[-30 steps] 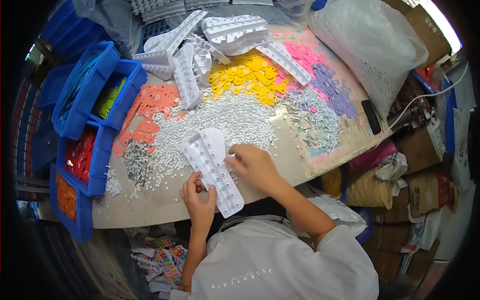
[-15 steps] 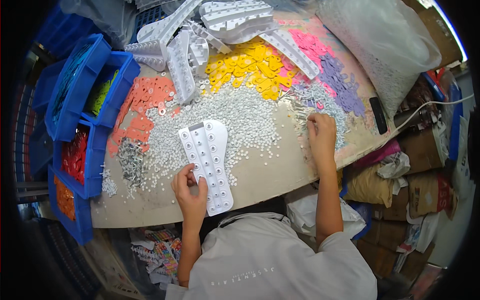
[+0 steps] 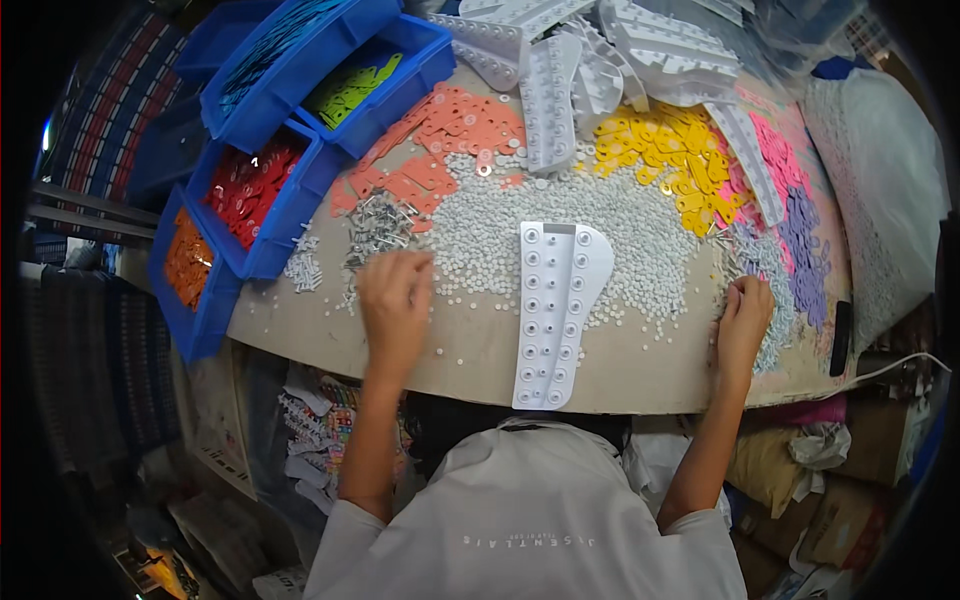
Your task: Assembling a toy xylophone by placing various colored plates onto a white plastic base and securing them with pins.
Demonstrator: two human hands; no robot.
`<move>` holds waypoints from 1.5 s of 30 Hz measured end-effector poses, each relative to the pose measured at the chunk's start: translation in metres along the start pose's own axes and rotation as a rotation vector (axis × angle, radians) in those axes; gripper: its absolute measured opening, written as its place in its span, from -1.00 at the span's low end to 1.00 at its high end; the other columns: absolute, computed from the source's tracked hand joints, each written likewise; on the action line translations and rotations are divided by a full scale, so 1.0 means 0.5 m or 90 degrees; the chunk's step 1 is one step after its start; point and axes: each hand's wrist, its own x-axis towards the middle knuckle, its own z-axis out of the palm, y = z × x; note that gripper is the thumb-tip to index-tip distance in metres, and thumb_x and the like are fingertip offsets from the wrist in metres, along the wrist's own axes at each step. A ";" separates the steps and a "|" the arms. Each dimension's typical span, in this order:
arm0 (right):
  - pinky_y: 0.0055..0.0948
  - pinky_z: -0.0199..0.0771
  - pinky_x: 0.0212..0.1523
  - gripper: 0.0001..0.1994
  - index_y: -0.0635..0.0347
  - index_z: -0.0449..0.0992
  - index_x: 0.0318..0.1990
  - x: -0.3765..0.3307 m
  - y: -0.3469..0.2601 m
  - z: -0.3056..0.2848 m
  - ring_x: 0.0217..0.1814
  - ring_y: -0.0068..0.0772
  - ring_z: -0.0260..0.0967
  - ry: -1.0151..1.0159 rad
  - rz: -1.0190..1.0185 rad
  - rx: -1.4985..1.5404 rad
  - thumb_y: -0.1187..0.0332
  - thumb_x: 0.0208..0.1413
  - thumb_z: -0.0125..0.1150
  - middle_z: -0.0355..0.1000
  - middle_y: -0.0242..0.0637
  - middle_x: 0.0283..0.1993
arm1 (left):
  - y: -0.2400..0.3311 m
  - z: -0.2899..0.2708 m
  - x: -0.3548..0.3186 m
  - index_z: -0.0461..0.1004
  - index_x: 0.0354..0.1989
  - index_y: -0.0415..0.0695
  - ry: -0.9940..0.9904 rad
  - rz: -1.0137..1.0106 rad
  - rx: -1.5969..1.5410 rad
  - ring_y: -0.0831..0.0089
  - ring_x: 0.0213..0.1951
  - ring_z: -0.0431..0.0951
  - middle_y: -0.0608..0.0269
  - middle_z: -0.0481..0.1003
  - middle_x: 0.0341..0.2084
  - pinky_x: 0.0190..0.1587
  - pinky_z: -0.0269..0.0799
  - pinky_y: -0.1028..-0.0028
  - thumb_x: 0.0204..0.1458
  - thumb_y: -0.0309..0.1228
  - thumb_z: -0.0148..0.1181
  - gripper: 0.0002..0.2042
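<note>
A white plastic jig board (image 3: 548, 320) with rows of round sockets lies on the table in front of me, untouched. Left of it, my left hand (image 3: 397, 300) is closed, its fingers curled at the near edge of a heap of silvery metal pins (image 3: 383, 222). Anything in those fingers is hidden. On the right, my right hand (image 3: 745, 315) is closed too, fingertips pinched together beside a heap of pale, bluish metal pins (image 3: 762, 262). What it pinches is too small to make out. Small white round caps (image 3: 630, 240) spread widely behind the board.
Blue bins (image 3: 325, 165) with coloured pieces stand at the left. Flat tabs lie heaped in coral (image 3: 465, 120), yellow (image 3: 665, 150) and purple (image 3: 803, 250). More white boards (image 3: 550, 100) are piled at the back. A bulging clear bag (image 3: 885, 200) and a black phone-like object (image 3: 841, 335) sit right.
My left hand has let go of the white board and moved left to the silvery pins. My right hand stays by the pale pins, fingers more curled. The view has turned, shifting the scene right.
</note>
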 end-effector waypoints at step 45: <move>-0.14 0.33 0.13 -0.70 0.17 0.54 0.01 0.065 -0.089 -0.007 0.09 -0.09 0.36 0.027 -0.073 -0.048 0.52 0.08 0.24 0.47 -0.16 -0.03 | -0.009 0.022 0.085 0.58 -0.20 -0.20 -0.091 -0.068 -0.215 0.27 -0.25 0.50 0.20 0.56 -0.36 -0.11 0.36 0.34 0.03 -0.54 0.31 -0.85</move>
